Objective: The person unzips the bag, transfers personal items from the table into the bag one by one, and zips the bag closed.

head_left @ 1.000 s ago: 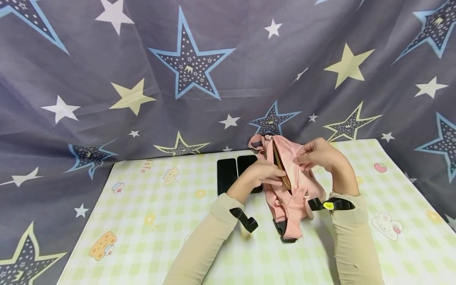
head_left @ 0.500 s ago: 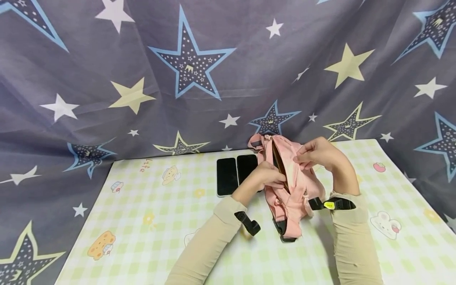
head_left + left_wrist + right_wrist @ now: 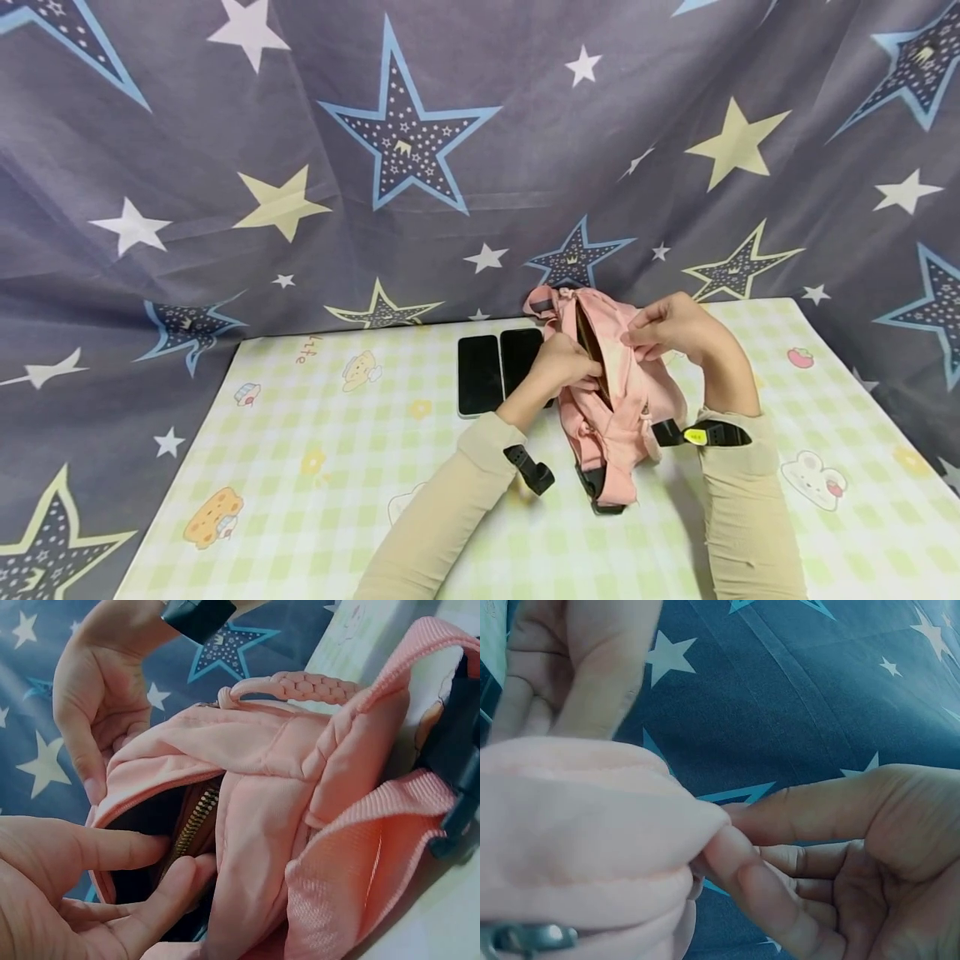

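Note:
A pink fabric bag with straps lies on the table, its zipped mouth gaping. My left hand reaches into that mouth. In the left wrist view, its thumb and a finger pinch the near end of a brown pouch with a brass zipper, which sits mostly inside the bag; the rest of the pouch is hidden. At the opposite side, my right hand pinches the bag's fabric edge between thumb and forefinger, as the right wrist view shows, holding the opening apart.
Two black-screened phones lie side by side just left of the bag, the right one partly behind the left hand. The bag's black buckle hangs toward the front. A star-patterned curtain rises behind the checked tablecloth.
My left hand has shifted slightly right and deeper into the bag, and the brown pouch has sunk from sight in the head view. The right hand keeps its hold.

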{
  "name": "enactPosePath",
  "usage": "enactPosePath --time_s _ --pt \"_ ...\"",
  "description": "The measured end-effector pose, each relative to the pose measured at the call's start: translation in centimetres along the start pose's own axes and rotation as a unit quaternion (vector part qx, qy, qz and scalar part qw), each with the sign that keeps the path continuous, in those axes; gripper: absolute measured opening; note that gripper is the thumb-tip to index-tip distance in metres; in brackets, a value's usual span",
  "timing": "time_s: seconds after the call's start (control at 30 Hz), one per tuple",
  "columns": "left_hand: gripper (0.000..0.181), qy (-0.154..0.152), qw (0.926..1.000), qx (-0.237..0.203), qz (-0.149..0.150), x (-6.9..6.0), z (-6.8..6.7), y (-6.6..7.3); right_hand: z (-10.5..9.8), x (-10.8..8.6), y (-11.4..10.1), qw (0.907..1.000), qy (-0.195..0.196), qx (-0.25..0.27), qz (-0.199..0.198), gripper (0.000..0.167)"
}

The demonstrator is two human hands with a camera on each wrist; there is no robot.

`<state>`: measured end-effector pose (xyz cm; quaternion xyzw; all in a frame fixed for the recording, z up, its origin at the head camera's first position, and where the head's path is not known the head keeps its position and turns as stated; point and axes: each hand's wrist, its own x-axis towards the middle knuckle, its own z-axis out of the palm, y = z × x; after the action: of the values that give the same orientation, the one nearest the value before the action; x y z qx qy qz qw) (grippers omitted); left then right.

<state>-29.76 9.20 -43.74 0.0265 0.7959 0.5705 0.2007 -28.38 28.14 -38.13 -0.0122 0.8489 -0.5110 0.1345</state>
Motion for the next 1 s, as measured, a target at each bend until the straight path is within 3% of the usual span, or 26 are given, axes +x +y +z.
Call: enactPosePath --time_s 0.17,0.3,0.43,0.57,0.77,0.9,1.0 --pt "0.051 0.01 0.9997 0.023 0.002 0.1 0.6 0.3 0.2 0.0 -0.2 1.0 0.006 -0.002 -0.005 0.027" --pt "0.052 0.02 0.9988 0.046 -0.003 0.2 0.9 0.1 0.3 0.0 -0.2 0.9999 0.01 -0.003 -0.007 0.026" --pt "0.053 0.012 0.9991 0.04 -0.002 0.3 0.8 -0.2 0.3 0.0 -0.2 0.9999 0.009 -0.002 -0.01 0.026" --pt "0.049 0.006 0.9995 0.029 -0.004 0.4 0.6 -0.4 0.2 -0.1 -0.3 0.9999 0.006 0.0 -0.014 0.026" --pt "0.035 0.024 0.9995 0.022 -0.007 0.9 0.3 -0.7 0.2 -0.3 -0.1 1.0 -0.002 0.002 -0.009 0.026" --pt "0.04 0.036 0.9983 0.045 0.001 1.2 0.2 -0.9 0.1 -0.3 0.0 0.9999 -0.009 -0.006 -0.008 0.025" --pt "0.045 0.052 0.9943 0.092 0.016 1.4 0.2 -1.0 0.2 -0.2 0.0 0.9999 -0.012 -0.009 -0.008 0.026"
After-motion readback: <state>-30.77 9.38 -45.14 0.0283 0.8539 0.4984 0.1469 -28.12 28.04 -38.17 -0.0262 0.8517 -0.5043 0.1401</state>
